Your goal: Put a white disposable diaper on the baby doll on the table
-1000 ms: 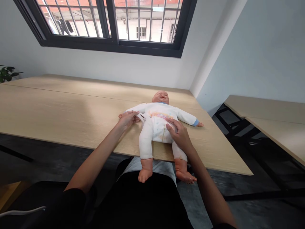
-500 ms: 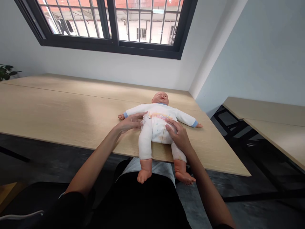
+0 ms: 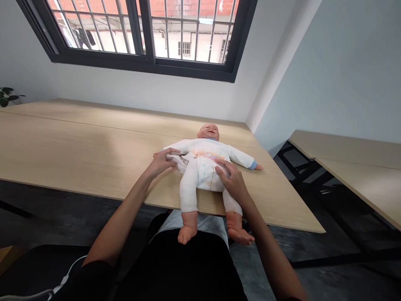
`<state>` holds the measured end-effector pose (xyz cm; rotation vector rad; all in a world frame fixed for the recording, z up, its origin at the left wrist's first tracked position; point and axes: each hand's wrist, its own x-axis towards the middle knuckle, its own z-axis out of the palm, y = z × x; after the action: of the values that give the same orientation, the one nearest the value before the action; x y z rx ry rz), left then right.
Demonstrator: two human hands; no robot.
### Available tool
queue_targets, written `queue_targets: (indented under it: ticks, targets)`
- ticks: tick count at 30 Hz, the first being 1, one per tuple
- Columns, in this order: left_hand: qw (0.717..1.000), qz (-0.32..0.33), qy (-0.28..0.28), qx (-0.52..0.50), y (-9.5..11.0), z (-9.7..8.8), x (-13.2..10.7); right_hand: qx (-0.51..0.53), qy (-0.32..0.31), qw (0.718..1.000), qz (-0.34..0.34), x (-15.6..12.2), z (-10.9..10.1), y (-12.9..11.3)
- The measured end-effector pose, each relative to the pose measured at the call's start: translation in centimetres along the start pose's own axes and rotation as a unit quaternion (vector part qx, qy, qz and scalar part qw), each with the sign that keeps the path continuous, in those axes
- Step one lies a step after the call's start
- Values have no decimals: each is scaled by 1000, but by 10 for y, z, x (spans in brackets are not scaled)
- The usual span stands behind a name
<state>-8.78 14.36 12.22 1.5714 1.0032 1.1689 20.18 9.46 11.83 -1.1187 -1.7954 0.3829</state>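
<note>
A baby doll [image 3: 209, 147] in a white long-sleeved suit with blue cuffs lies on its back on the table, its feet over the front edge. Around its hips is a white diaper [image 3: 208, 174] with a printed front. My left hand [image 3: 163, 162] is closed on the diaper's side flap [image 3: 181, 162], which is stretched out to the left of the doll's hip. Across the diaper's other side, my right hand [image 3: 233, 179] lies with thumb and fingers apart, resting on the front near the doll's hip. Its palm side is hidden.
The wooden table [image 3: 94, 146] reaches far to the left and meets the wall under a barred window [image 3: 138, 62]. A second table [image 3: 351, 154] stands to the right beyond a gap. A plant [image 3: 9, 97] shows at the far left.
My left hand has moved left, away from the doll's hip, drawing the diaper's flap out with it. The right hand stays on the diaper. The view has shifted slightly.
</note>
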Motion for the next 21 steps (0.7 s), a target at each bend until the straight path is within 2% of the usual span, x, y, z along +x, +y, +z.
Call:
queue_targets:
  ticks: [2, 5, 9, 14, 18, 21]
  targets:
    - [998, 7, -19, 52, 2, -12, -6, 2, -2, 1000, 0, 0, 0, 0]
    - [989, 15, -18, 147, 0, -28, -15, 4, -3, 1000, 0, 0, 0, -1]
    - [985, 0, 0, 174, -7, -40, -32, 4, 2, 1000, -1, 0, 1, 0]
    - [985, 4, 44, 170, -12, -40, -51, 2, 0, 1000, -3, 0, 0, 0]
    - [976, 3, 142, 165, -21, -35, -43, -2, 4, 1000, 0, 0, 0, -1]
    - [960, 3, 108, 258, -29, -34, -30, 0, 5, 1000, 2, 0, 0, -2]
